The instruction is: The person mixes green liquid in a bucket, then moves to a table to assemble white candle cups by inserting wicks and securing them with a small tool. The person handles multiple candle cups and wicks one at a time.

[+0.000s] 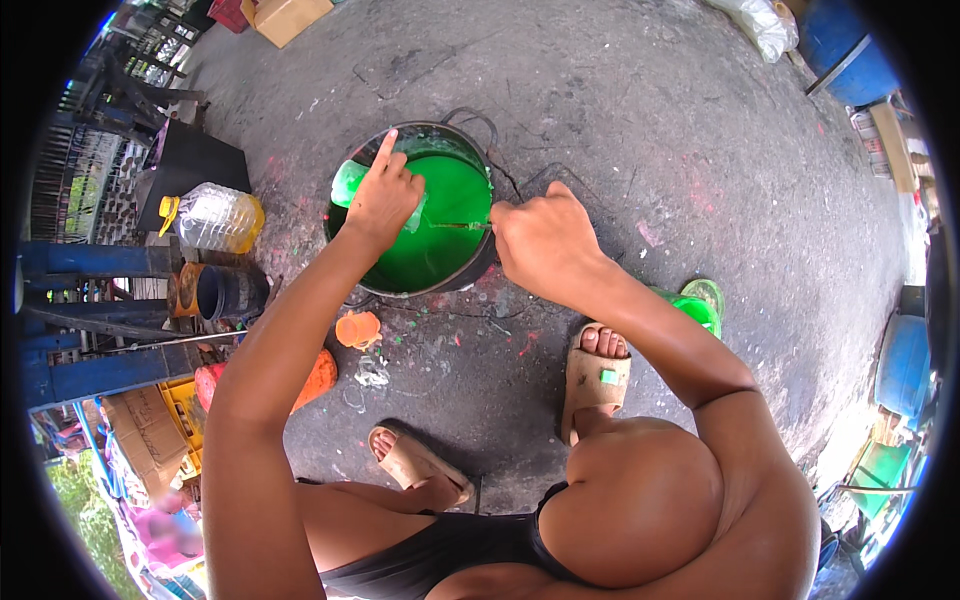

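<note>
A round dark pot (478, 270) stands on the floor before me, holding bright green liquid (425, 262). My left hand (385, 195) is over its left side, index finger stretched toward the far rim and the other fingers curled. A pale translucent green thing (347, 184) shows beside that hand; whether the curled fingers grip it is hidden. At the pot's right rim my right hand (548, 240) is closed around a thin stick (460, 226), which reaches left over the liquid.
An orange cup (358, 329) sits near the pot, left of my sandalled feet. Farther left are a clear plastic jug (222, 218), a black bin (195, 165) and a dark bucket (232, 292). A green container (698, 312) stands right, behind my right forearm.
</note>
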{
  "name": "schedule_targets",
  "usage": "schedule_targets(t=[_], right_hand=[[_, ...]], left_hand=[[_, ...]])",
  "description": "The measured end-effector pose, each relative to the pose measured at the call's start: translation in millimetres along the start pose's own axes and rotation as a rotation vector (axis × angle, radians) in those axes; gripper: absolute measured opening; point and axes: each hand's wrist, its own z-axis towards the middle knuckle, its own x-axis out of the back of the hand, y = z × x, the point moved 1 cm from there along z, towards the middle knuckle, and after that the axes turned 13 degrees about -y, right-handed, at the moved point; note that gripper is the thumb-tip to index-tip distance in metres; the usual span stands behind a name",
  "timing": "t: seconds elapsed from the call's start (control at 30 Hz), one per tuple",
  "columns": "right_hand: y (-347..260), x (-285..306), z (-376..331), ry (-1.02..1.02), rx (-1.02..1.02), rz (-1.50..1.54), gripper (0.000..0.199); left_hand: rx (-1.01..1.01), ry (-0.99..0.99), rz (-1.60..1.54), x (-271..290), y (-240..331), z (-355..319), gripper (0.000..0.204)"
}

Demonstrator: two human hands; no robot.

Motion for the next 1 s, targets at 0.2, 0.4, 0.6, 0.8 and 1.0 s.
schedule_targets(t=[0.2, 0.4, 0.6, 0.8, 1.0], right_hand=[[3, 3, 5, 0.027, -0.071, -0.013, 0.009], [-12, -6, 6, 0.039, 0.053, -0.03, 0.008], [-13, -3, 1, -0.022, 0.13, -0.021, 0.01], [-8, 9, 1, -0.021, 0.055, -0.134, 0.003], [1, 6, 20, 0.19, 0.081, -0.173, 0.005]], left_hand=[[0.001, 0.0, 0.003, 0, 1, 1, 0.015], [0.0, 0.028, -0.007, 1, 5, 3, 0.016], [0.026, -0.053, 0.037, 17, 5, 5, 0.026], [0.192, 0.085, -0.299, 30, -20, -13, 0.046], [0.756, 0.432, -1.196, -5, -72, -81, 0.055]])
